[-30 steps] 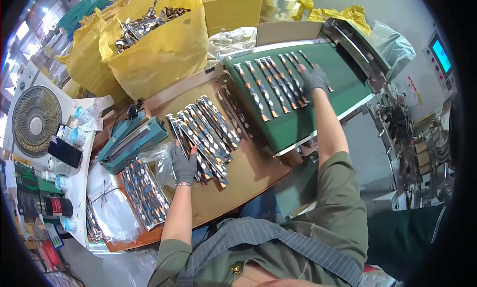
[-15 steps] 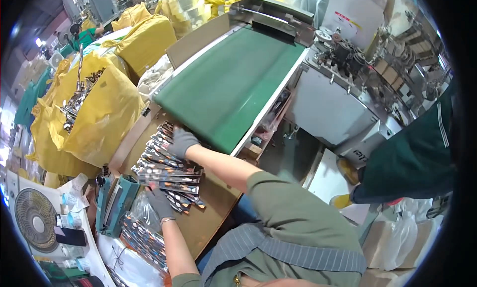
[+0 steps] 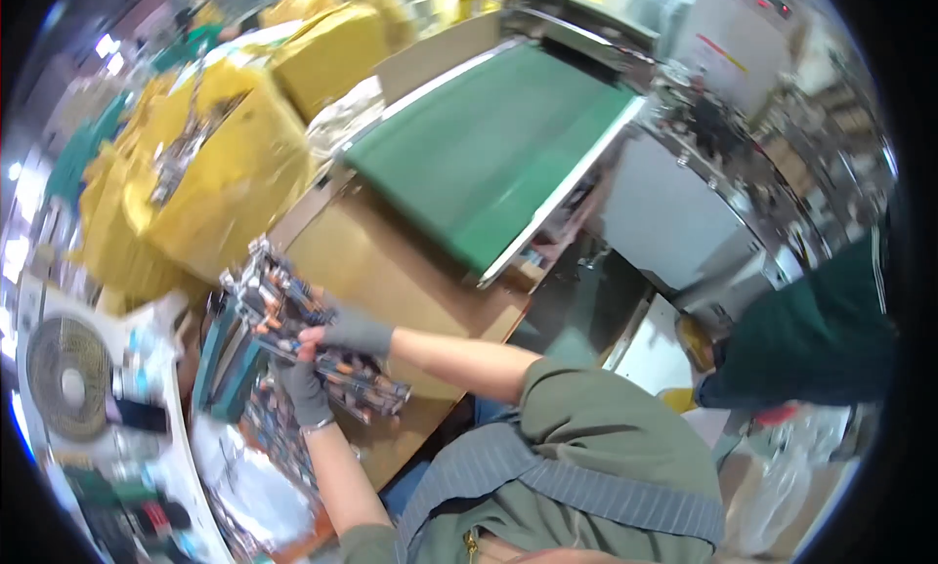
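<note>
A thick bundle of slim dark packets (image 3: 264,298) with orange and white patterns is gathered over the left end of the brown work surface (image 3: 430,286). My left hand (image 3: 308,393), in a grey glove with bare fingertips, closes on the bundle from below. My right hand (image 3: 354,332), gloved alike, grips its right side. The packets fan out above and below my hands, blurred by motion. Under my left forearm lie more packets of the same pattern (image 3: 278,422).
A green conveyor belt (image 3: 489,149) slopes beyond the work surface. Teal holder (image 3: 227,369), white fan (image 3: 70,374) and phone (image 3: 142,415) stand at left. Yellow sacks (image 3: 239,188) rise behind, one holding packets. A person's dark-clothed leg (image 3: 791,339) is at right beside machinery.
The packets, spread on the work surface before, are now gathered and lifted toward the left between my hands. My right hand came in closer to my left. The view has shifted.
</note>
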`<state>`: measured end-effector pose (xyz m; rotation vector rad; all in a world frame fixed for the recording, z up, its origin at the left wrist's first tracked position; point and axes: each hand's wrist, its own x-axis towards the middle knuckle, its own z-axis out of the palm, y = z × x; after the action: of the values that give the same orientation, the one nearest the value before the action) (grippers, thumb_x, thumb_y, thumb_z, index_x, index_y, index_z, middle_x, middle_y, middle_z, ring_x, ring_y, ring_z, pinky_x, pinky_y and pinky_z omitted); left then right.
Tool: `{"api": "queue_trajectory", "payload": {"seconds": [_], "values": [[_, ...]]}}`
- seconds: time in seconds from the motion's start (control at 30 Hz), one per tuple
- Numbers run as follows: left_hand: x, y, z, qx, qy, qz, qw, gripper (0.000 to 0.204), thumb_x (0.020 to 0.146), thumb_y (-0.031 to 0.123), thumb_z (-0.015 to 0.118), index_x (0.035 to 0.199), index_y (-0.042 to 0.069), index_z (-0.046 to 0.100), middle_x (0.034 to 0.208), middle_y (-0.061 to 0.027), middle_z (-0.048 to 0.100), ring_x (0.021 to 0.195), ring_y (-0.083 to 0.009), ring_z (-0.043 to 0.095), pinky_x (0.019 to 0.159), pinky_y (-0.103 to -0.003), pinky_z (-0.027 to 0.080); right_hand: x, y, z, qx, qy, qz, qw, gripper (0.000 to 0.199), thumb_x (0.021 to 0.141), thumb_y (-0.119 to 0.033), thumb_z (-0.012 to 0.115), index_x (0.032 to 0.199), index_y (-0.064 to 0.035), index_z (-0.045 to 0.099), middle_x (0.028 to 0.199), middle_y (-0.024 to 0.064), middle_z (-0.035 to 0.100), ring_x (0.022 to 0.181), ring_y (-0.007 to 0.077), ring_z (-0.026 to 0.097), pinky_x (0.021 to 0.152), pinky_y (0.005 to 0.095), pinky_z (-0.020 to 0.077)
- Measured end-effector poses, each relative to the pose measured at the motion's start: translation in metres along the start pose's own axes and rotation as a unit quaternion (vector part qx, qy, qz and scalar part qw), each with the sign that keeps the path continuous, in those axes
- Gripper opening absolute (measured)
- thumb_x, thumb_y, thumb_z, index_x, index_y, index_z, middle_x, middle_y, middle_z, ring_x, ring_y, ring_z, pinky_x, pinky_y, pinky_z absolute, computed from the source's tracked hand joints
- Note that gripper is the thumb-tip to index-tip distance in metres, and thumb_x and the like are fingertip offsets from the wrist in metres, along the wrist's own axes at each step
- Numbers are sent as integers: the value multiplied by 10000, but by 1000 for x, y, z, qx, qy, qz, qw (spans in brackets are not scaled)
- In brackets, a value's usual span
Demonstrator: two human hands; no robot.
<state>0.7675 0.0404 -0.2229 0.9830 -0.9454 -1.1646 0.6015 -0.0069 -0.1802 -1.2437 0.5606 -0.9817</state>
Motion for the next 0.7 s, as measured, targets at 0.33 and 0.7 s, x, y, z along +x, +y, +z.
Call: {"api": "queue_trajectory", "payload": {"seconds": [0.33,0.7], "values": [[-56,53,52,101,-117,21,988,607,632,115,814,1162,24,533,1061,-36,621,964,-148,580,857,-314,479,-55,-61,17,4,-90,-39,995,967,622,-49,836,1401,-31,265,1189,80,528,1067,146,535,930,296,441],[-146,17,66,-208,-100,-82,970,612,804,502,651,1171,33,510,1074,-45,574,973,-151,572,878,-301,468,-75,-55,27,25,-252,220,942,469,785,-207,650,1185,15,549,921,98,644,828,148,608,760,265,481]]}}
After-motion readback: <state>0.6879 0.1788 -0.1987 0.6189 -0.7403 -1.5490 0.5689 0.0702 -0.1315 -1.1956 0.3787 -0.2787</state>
